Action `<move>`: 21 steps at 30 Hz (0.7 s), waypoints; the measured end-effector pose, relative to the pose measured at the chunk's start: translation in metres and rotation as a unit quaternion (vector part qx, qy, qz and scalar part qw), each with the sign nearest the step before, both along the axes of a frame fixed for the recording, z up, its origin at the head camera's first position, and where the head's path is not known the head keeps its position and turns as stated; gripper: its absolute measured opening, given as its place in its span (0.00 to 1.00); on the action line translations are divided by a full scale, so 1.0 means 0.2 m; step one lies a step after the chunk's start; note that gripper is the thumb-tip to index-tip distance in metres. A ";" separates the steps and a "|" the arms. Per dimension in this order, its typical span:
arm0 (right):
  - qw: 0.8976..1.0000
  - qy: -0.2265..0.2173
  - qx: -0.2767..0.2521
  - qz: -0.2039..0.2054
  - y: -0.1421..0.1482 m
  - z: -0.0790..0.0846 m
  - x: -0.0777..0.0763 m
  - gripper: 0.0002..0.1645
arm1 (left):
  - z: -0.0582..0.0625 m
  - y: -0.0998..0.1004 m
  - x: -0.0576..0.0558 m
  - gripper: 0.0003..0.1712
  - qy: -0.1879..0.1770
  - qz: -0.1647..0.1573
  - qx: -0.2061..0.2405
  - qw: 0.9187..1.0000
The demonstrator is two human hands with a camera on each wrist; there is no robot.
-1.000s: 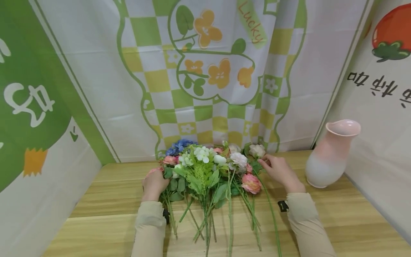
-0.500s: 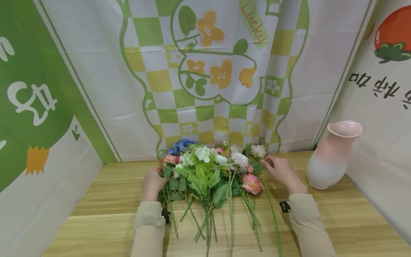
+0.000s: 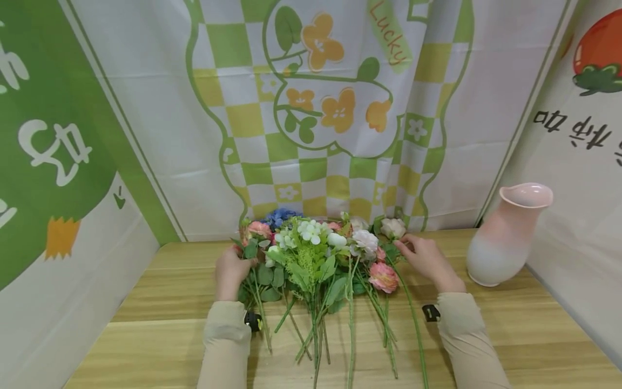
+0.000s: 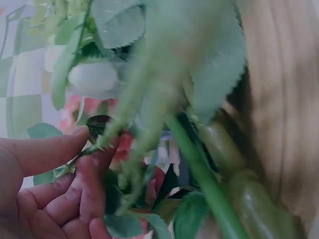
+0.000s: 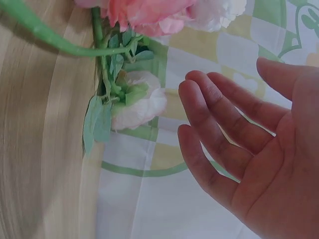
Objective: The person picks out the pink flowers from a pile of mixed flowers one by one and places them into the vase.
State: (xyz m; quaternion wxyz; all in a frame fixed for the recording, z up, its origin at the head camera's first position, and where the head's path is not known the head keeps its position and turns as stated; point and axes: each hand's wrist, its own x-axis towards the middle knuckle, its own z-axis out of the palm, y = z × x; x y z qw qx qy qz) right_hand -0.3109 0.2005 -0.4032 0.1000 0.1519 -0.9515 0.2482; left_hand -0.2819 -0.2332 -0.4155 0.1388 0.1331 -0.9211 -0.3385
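Artificial flowers lie in a wide bunch on the wooden table, stems towards me. At its left side my left hand (image 3: 232, 273) pinches a thin leafy flower stem (image 4: 92, 148) between thumb and index finger. Just above that hand is a pink flower (image 3: 259, 229). My right hand (image 3: 427, 262) is at the bunch's right end, near a cream-white flower (image 3: 392, 228). The right wrist view shows that hand (image 5: 249, 134) with its fingers loosely extended, nothing between them, apart from the white flower (image 5: 142, 102). Leaves and blurred stems partly cover the left wrist view.
A pink-and-white vase (image 3: 498, 243) with a flared mouth stands upright at the right of the table (image 3: 160, 302). Printed cloths (image 3: 335, 178) hang behind and at both sides. A blue flower (image 3: 282, 217) and a pink one (image 3: 384, 277) lie in the bunch.
The pink flower at the left has risen and stands higher above my left hand. The blue flower beside it has shifted slightly. My right hand has stayed near the white flower.
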 end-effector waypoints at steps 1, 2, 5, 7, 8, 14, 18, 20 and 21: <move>1.000 -0.001 -0.003 -0.002 0.00 0.00 0.00 0.21 | 0.01 0.00 0.00 0.17 0.007 0.002 0.005 1.000; 1.000 -0.002 -0.006 -0.002 -0.01 0.00 0.00 0.21 | 0.02 0.00 0.01 0.17 0.013 0.002 0.010 1.000; 1.000 -0.001 -0.016 0.001 -0.01 0.00 0.00 0.21 | 0.05 0.01 0.02 0.18 0.023 0.005 0.027 0.999; 1.000 0.000 -0.021 0.004 -0.02 0.00 0.00 0.21 | 0.08 0.01 0.03 0.17 0.027 0.008 0.036 0.999; 1.000 0.000 -0.024 0.006 -0.02 0.01 0.00 0.22 | 0.09 0.01 0.03 0.16 0.028 0.008 0.039 0.999; 0.999 0.003 -0.039 0.007 -0.04 0.02 0.01 0.22 | 0.17 0.02 0.06 0.12 0.048 0.017 0.042 0.998; 0.999 0.015 -0.051 0.010 -0.07 0.05 0.01 0.20 | 0.21 0.03 0.09 0.12 0.079 0.023 0.047 0.996; 0.998 0.017 -0.057 0.013 -0.08 0.06 0.00 0.20 | 0.23 0.04 0.10 0.12 0.097 0.025 0.049 0.994; 0.998 0.017 -0.060 0.014 -0.09 0.07 0.00 0.20 | 0.24 0.04 0.11 0.12 0.106 0.026 0.049 0.993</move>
